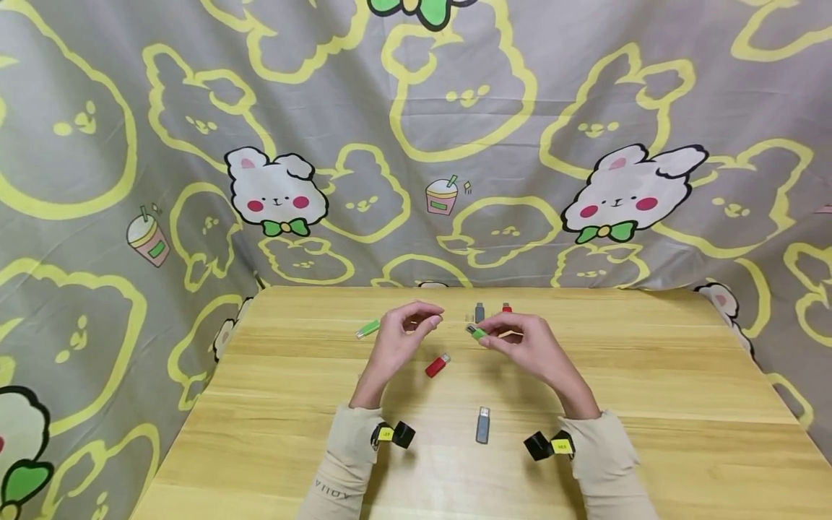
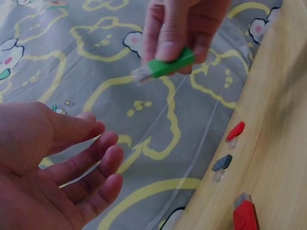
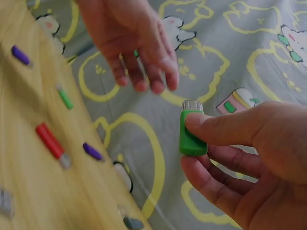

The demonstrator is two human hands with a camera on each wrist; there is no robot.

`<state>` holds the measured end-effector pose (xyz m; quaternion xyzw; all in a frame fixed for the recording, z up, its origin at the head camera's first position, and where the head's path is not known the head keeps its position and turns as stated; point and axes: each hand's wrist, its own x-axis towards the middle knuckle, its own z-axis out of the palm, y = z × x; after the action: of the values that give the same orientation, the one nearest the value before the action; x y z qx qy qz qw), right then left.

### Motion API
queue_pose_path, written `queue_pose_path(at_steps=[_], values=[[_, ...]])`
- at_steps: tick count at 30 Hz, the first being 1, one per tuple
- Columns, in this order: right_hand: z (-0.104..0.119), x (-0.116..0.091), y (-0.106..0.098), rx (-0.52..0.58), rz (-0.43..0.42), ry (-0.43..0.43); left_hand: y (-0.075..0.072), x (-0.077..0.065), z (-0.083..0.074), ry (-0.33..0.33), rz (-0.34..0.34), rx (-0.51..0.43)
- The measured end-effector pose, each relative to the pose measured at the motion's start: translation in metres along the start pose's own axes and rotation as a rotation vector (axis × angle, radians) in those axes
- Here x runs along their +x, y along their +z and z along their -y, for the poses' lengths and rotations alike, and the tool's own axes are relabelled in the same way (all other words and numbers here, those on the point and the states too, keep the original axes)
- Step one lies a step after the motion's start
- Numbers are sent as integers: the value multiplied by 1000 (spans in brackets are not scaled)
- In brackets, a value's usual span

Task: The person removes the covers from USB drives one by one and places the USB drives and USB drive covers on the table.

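Note:
My right hand (image 1: 529,345) pinches a green USB stick (image 3: 193,134) between thumb and fingers, its clear-capped connector end pointing away from the palm. In the left wrist view the same green stick (image 2: 172,63) hangs above the table's level. Facing it across a gap, my left hand (image 1: 399,336) is raised with loosely bent fingers and holds nothing. Below and between the hands a red USB stick (image 1: 437,366) lies on the table. Nearer the body is a grey USB stick (image 1: 482,426). Another green stick (image 1: 368,329) lies just left of the left hand.
Behind the right hand lie a second grey stick (image 1: 479,312) and a partly covered red stick (image 1: 507,308). Two purple sticks (image 3: 92,151) appear in the right wrist view. A patterned curtain (image 1: 487,238) borders the wooden table (image 1: 292,433) at back and sides.

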<state>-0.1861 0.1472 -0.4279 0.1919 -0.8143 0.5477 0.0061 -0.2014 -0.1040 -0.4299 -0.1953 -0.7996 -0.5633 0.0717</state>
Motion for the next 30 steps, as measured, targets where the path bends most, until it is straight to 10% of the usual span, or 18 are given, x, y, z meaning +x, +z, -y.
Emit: queue_pose_path(at_steps=[13,30], values=[[10,6,12,-85,-84,-29,12,-1,-3,21,144,-42],[10,9,23,-132,-53,-70,17,-2,-5,19,132,10]])
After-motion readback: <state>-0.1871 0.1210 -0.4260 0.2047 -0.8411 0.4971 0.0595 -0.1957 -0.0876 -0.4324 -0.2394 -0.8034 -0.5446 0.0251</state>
